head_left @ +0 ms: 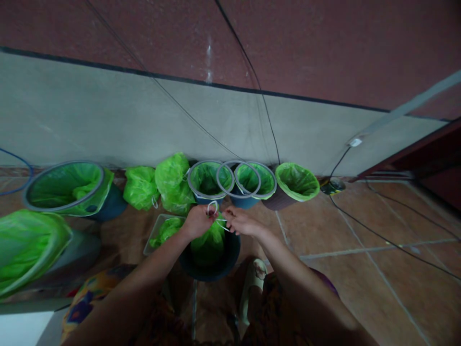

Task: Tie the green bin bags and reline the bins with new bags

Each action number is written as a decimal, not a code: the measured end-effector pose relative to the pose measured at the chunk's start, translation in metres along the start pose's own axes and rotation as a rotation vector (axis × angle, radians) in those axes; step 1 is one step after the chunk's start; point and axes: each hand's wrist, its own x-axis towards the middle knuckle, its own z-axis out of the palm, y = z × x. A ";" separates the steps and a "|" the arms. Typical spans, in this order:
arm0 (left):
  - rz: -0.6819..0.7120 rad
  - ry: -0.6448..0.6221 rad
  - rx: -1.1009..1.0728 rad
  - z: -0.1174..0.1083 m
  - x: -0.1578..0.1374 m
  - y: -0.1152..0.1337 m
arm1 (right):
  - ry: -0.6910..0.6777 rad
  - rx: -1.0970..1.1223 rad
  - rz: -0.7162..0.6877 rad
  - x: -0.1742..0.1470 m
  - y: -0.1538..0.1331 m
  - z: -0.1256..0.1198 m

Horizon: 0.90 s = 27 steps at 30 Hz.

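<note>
A green garbage bag (208,245) sits bunched inside a dark bin (230,259) below my hands. A white drawstring (224,222) runs between the hands, with a loop standing up at the left one. My left hand (199,222) is closed on the drawstring above the bag. Close beside it, my right hand (240,222) pinches the other part of the same string. The exact placing of the fingertips is too small to make out.
Several lined bins stand along the wall, including a blue one (111,204) and a brown one (279,199). A loose grey ring (220,191) overlaps two bin rims. Tied green bags (139,187) and a clear tray (148,244) lie left. A black cable (382,242) crosses the tiles.
</note>
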 end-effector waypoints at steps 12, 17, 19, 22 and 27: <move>0.245 0.140 0.033 0.006 -0.012 0.003 | 0.037 0.347 -0.239 0.019 0.006 0.013; 0.161 0.206 -0.192 0.009 -0.010 0.004 | -0.036 0.518 -0.162 0.012 -0.001 0.009; 0.120 0.205 -0.246 0.010 -0.008 0.003 | -0.032 0.554 -0.109 0.011 -0.001 0.008; 0.049 0.216 -0.312 0.011 -0.007 0.003 | -0.040 0.596 -0.067 0.012 0.001 0.008; -0.031 0.183 -0.379 0.009 -0.004 -0.002 | -0.068 0.621 -0.073 0.014 0.003 0.009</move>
